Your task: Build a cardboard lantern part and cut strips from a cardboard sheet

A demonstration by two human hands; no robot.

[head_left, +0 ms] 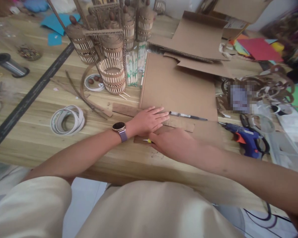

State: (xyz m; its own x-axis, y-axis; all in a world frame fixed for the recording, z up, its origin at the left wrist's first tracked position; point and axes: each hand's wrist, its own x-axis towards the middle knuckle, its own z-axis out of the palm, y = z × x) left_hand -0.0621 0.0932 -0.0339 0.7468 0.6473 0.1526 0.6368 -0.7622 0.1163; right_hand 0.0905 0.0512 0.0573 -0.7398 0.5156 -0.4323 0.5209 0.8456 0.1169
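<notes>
My left hand (149,119) lies flat, fingers stretched out, pressing a wooden ruler (124,109) onto a brown cardboard sheet (178,86). A watch sits on that wrist. My right hand (172,143) is closed just below the ruler's edge, gripping a small tool with a yellow tip (148,141); most of the tool is hidden by the fingers. A pen (187,116) lies on the cardboard just right of my left fingertips.
Rolls of tape (68,119) lie left of the hands. Cardboard-and-stick towers (113,62) stand behind. A blue glue gun (245,140) rests at the right. Folded cardboard (196,36), coloured paper (259,49) and a metal cylinder (8,64) surround the wooden table (34,138).
</notes>
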